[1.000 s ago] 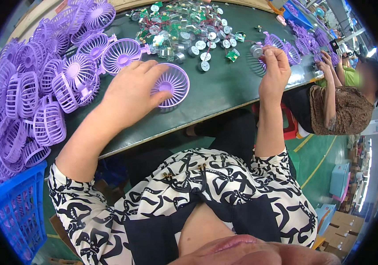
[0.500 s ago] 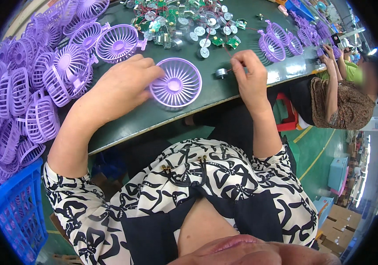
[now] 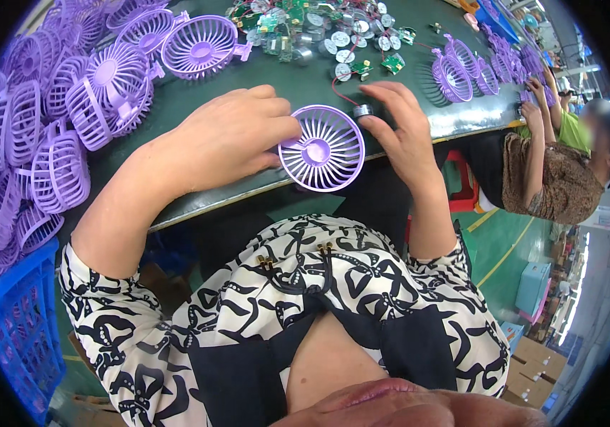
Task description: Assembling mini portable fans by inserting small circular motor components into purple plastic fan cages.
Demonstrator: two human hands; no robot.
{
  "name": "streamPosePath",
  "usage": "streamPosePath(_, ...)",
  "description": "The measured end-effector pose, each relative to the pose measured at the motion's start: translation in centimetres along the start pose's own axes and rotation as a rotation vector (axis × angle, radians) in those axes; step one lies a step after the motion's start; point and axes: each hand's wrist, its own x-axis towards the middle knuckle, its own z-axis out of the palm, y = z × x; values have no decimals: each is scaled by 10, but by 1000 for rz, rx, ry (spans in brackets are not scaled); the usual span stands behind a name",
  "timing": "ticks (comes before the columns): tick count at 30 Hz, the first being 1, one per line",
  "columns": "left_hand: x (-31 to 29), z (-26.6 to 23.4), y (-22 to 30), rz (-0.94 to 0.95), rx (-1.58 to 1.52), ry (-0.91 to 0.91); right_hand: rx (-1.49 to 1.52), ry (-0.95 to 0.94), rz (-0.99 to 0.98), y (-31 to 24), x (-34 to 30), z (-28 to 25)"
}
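Observation:
My left hand point(image 3: 244, 139) is closed on the rim of a round purple fan guard point(image 3: 315, 151), its slatted bowl facing up at the table's near edge. To its right, the fingers of my right hand point(image 3: 404, 128) curve round a small silver motor point(image 3: 363, 110). The thumb touches the motor, close to the guard's upper right rim. A thin red wire point(image 3: 336, 89) runs from the motor towards a heap of small motors and green circuit boards point(image 3: 319, 32) at the back.
Many purple fan guards point(image 3: 55, 107) are piled at the left, above a blue crate point(image 3: 23, 334). Another guard point(image 3: 201, 48) lies beyond my left hand. More guards point(image 3: 454, 75) stand at the right, near a co-worker point(image 3: 550, 171) beside a red stool point(image 3: 461, 181).
My left hand has brought the fan guard rightward and nearer to me. My right hand has shifted from the wire to the motor, which is now beside the guard.

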Motion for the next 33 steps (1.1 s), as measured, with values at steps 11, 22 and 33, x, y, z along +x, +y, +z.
streamPosePath(11,-1,1,-1,-10,-10,6,-184,-43,141,-8,1,-1)
streamPosePath(22,-2,3,1,-8,19,5,-399,-44,177,-16,-3,-12)
streamPosePath(33,-4,9,1,48,85,53,-257,-349,-231,-66,12,-11)
